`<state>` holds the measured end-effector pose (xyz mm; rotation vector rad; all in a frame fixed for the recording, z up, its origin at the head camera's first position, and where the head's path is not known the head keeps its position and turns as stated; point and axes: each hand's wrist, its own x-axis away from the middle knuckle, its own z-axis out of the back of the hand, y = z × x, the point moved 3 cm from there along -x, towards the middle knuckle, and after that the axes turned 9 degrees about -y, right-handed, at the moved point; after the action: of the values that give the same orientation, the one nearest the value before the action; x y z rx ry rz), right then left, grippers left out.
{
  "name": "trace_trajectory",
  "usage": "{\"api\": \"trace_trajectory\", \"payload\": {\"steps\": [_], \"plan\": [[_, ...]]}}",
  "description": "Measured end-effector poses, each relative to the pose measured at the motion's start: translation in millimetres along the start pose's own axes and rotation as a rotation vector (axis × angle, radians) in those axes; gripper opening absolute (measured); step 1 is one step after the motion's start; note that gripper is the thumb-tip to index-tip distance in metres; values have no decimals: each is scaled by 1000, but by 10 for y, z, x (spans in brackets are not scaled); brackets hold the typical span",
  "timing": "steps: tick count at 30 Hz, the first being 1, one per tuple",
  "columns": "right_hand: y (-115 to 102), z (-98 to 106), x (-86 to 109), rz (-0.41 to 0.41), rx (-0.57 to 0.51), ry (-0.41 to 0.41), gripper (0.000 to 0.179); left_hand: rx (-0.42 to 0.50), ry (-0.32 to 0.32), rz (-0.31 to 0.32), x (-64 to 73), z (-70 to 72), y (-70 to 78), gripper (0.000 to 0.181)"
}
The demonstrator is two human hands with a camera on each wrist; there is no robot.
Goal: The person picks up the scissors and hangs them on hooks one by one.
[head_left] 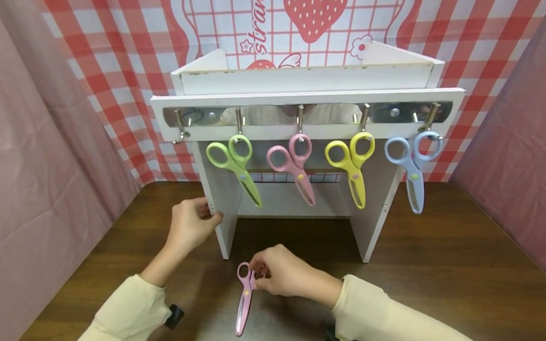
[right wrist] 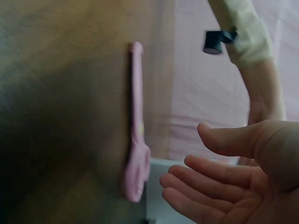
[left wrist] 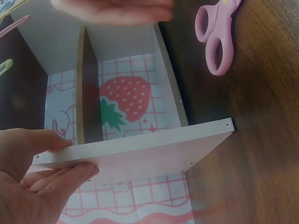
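A pair of pink scissors (head_left: 246,295) lies on the wooden table, handles toward the white shelf unit (head_left: 312,84). Over the handles hovers my right hand (head_left: 287,274); in the right wrist view its fingers (right wrist: 205,179) are loosely extended and apart from the scissors (right wrist: 137,102). My left hand (head_left: 190,223) grips the front edge of the unit's left side panel (left wrist: 140,143), thumb on one face and fingers on the other. Green scissors (head_left: 239,165), another pink pair (head_left: 296,167), yellow scissors (head_left: 353,166) and light blue scissors (head_left: 413,170) hang from hooks on the unit's front rail.
The leftmost hook (head_left: 180,124) on the metal strip holds nothing. Behind the unit hangs a red and white checked cloth (head_left: 110,49) with strawberries. Pink curtains (head_left: 25,147) flank the brown table (head_left: 455,257) on both sides.
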<state>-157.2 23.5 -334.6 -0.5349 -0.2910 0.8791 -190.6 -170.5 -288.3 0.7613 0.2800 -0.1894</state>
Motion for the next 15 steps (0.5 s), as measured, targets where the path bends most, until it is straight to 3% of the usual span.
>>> {"api": "trace_trajectory", "payload": {"steps": [8, 15], "plan": [[-144, -308, 23, 109, 230, -139, 25, 5, -2, 1, -1, -15, -17, 19], [-205, -417, 155, 200, 388, -146, 29, 6, 4, -7, -12, -20, -23, 19]]}}
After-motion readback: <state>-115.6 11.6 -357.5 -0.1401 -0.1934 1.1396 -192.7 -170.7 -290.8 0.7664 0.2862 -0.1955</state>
